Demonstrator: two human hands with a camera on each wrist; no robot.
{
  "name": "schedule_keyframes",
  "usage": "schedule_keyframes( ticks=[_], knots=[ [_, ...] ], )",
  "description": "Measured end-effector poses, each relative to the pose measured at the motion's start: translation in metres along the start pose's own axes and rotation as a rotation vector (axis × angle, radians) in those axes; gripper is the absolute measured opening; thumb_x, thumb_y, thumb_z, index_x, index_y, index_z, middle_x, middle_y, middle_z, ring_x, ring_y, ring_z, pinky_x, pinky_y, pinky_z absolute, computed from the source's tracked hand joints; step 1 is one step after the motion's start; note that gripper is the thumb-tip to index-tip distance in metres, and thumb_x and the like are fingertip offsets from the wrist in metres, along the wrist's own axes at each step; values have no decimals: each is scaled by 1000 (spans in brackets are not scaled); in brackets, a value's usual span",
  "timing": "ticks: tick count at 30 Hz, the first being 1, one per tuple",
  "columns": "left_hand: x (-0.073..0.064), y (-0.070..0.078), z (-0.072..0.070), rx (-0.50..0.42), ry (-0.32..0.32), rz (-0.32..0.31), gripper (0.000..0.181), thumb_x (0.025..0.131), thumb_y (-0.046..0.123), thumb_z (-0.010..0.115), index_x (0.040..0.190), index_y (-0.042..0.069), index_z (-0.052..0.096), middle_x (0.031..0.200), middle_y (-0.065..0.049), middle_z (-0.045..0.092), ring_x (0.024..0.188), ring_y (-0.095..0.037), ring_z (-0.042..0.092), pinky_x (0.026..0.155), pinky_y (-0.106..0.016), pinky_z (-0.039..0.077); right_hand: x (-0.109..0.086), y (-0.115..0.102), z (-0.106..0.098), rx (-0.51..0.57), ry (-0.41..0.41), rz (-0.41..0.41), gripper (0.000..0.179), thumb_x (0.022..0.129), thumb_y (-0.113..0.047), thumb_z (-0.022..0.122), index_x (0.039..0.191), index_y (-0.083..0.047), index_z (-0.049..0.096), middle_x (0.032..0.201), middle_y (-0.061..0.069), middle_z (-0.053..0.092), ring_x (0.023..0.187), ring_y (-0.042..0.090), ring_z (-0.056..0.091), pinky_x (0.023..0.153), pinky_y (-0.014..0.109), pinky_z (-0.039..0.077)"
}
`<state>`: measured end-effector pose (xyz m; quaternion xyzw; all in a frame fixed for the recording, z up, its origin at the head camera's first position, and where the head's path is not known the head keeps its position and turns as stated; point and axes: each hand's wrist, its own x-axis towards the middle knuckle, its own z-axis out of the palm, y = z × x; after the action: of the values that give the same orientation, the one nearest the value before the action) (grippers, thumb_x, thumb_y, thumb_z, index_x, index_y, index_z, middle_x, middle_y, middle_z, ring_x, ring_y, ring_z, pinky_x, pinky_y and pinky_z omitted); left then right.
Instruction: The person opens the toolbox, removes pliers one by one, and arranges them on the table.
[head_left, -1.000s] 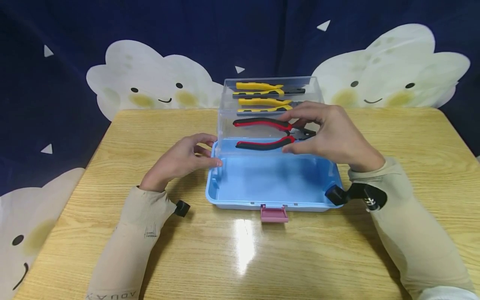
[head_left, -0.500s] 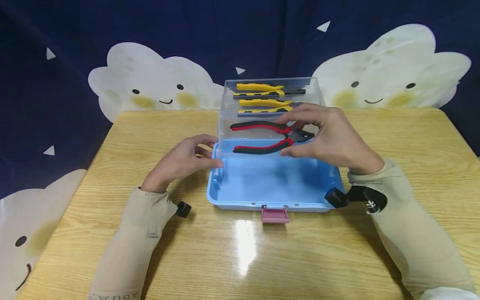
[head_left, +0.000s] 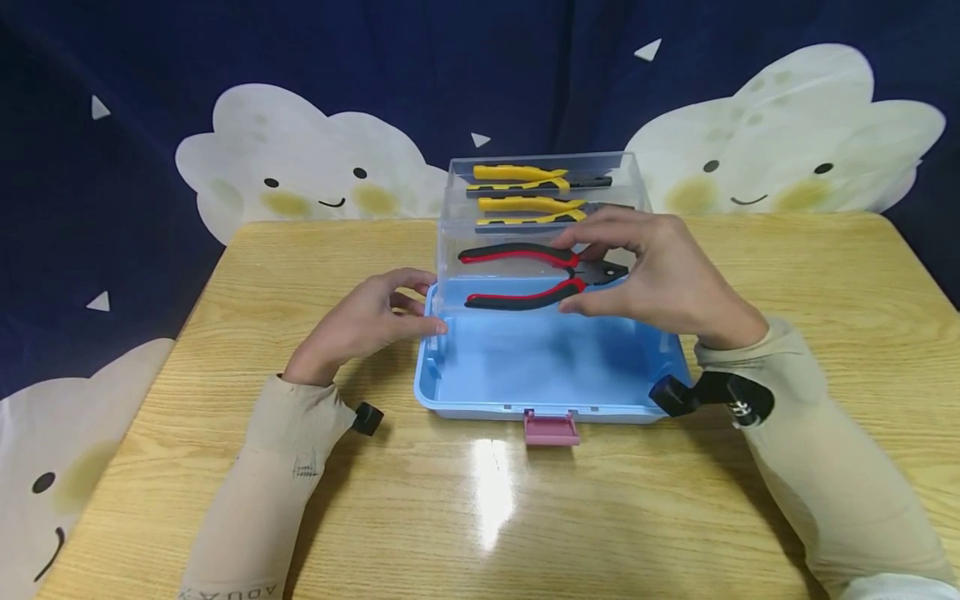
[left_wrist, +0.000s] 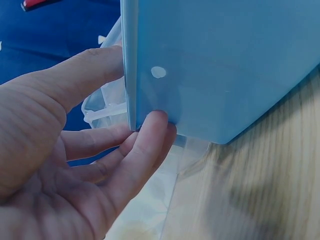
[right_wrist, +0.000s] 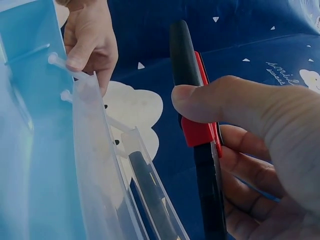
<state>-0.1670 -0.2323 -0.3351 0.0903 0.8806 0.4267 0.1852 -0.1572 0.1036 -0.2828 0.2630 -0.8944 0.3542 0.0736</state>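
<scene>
A blue plastic toolbox (head_left: 510,367) stands uncovered on the table, its clear tray (head_left: 451,258) raised at the back. My left hand (head_left: 360,317) holds the box's left rim, thumb over the edge and fingers against the outer wall (left_wrist: 200,60). My right hand (head_left: 667,271) pinches red-and-black pliers (head_left: 596,272) near the pivot, above the box's back part. Their handles point left and are spread apart. In the right wrist view the pliers (right_wrist: 197,131) appear edge-on beside the tray. Two yellow-and-black pliers (head_left: 517,173) lie in the tray, one behind the other; the right hand partly covers the nearer one.
A pink latch (head_left: 551,429) hangs at the box's front edge. The wooden table (head_left: 420,500) extends around the box, and a dark blue curtain (head_left: 420,50) with white clouds hangs behind it. Black camera mounts are strapped to both sleeves.
The right hand has shifted the red-and-black pliers slightly left and toward me. Over the last half second they hardly move. The left hand keeps its hold on the rim.
</scene>
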Motion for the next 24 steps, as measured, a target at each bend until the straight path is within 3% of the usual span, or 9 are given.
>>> schedule_keyframes(
  ticks=[24],
  knots=[
    [1, -2, 0, -17, -6, -19, 75, 84, 36, 87, 148, 19, 52, 136, -1, 61, 121, -25, 61, 92, -37, 54, -5, -7, -6, -10, 31, -48, 60, 65, -18, 100, 120, -26, 77, 119, -7, 74, 91, 1, 67, 80, 16, 48]
  ],
)
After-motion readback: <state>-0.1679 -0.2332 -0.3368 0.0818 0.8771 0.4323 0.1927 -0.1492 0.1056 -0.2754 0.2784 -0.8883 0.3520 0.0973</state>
